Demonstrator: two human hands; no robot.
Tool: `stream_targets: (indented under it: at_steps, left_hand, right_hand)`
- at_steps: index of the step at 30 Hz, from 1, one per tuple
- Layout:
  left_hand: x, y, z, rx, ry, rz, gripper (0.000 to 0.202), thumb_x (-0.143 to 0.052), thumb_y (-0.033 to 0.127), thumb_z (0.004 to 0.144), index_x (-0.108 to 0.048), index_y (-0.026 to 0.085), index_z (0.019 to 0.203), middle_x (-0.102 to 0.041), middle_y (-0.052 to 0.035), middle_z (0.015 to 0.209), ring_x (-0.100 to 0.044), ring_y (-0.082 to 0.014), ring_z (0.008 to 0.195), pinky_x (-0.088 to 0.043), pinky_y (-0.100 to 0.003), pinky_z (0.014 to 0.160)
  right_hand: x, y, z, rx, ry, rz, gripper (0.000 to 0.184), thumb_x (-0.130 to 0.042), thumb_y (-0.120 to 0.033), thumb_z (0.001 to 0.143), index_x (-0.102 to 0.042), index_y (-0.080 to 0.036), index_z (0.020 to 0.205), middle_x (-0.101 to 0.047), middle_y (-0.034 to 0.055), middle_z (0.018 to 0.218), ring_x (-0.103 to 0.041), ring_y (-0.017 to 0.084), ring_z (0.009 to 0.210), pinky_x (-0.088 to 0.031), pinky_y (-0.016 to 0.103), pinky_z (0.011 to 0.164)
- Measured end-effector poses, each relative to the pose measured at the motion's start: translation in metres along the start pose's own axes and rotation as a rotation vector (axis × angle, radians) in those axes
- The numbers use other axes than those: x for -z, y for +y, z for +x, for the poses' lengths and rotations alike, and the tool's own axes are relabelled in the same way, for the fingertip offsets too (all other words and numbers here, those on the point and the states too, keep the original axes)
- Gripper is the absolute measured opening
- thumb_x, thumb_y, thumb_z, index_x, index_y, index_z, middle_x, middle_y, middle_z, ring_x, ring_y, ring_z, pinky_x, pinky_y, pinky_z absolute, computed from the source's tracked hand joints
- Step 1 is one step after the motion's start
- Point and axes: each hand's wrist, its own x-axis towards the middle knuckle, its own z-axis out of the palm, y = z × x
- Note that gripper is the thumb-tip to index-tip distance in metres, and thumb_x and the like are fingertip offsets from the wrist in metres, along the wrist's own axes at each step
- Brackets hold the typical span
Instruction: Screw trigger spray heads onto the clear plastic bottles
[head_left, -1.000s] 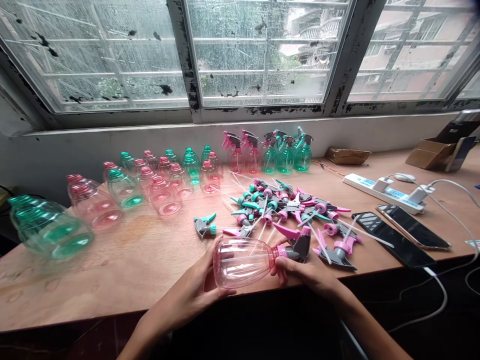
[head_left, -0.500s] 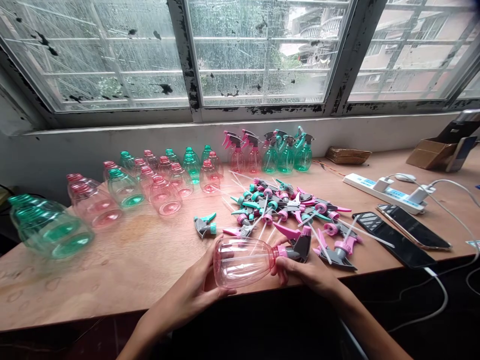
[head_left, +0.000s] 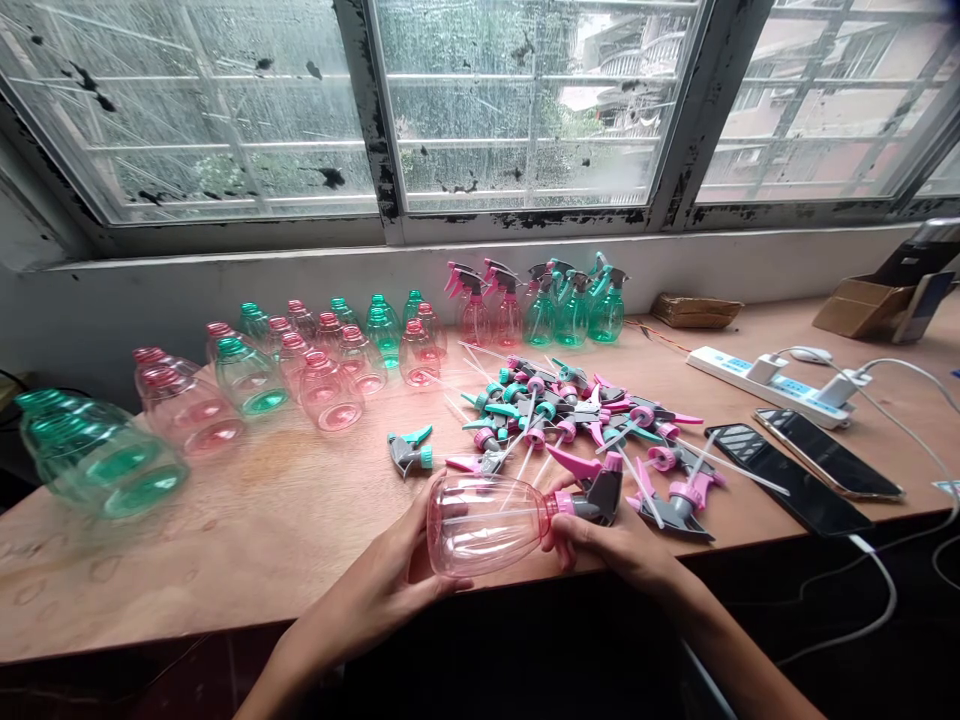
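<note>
A clear pink spray bottle (head_left: pixel 486 525) lies sideways in the air near the table's front edge, its base to the left. My left hand (head_left: pixel 409 560) is closed around the base end. At the neck, my right hand (head_left: pixel 592 540) grips the pink collar, thumb on top. A pink and grey trigger sprayer (head_left: pixel 596 490) sits on the bottle's neck, and its straw shows inside the bottle. Just beyond my hands lies a pile of loose trigger sprayers (head_left: pixel 559 410) in pink, teal and grey. One teal and grey sprayer (head_left: pixel 409 450) lies apart, left of the pile.
Several open pink and green bottles (head_left: pixel 330 395) stand on the left of the wooden table (head_left: pixel 300 520). Bottles with sprayers fitted (head_left: pixel 574 310) line the wall. To the right are a power strip (head_left: pixel 769 385), two phones (head_left: pixel 787 480), white cables and a cardboard box (head_left: pixel 862 305).
</note>
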Motion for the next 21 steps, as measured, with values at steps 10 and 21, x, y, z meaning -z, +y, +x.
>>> stream_targets:
  at_steps: [10,21]
  left_hand:
    - [-0.0005,0.0015,-0.0005,0.020,0.008,-0.003,0.090,-0.073,0.033,0.099,-0.020,0.034,0.172,-0.022,-0.0052,0.181,-0.025,-0.0365,0.165,-0.023,-0.055,0.135]
    - [-0.0005,-0.0033,0.0001,0.011,-0.004,0.002,0.091,-0.073,0.032,0.099,-0.018,0.032,0.172,-0.020,-0.0070,0.182,-0.024,-0.0353,0.165,-0.022,-0.054,0.136]
  right_hand:
    - [-0.0003,0.0005,0.0007,0.012,-0.015,0.013,0.041,-0.086,-0.053,0.087,-0.064,-0.022,0.102,-0.080,0.0022,0.073,-0.068,0.016,0.055,-0.057,0.029,0.057]
    - [-0.0002,0.0000,-0.0004,0.003,-0.013,0.019,0.039,-0.087,-0.052,0.088,-0.066,-0.021,0.100,-0.081,0.0023,0.073,-0.069,0.016,0.056,-0.057,0.030,0.058]
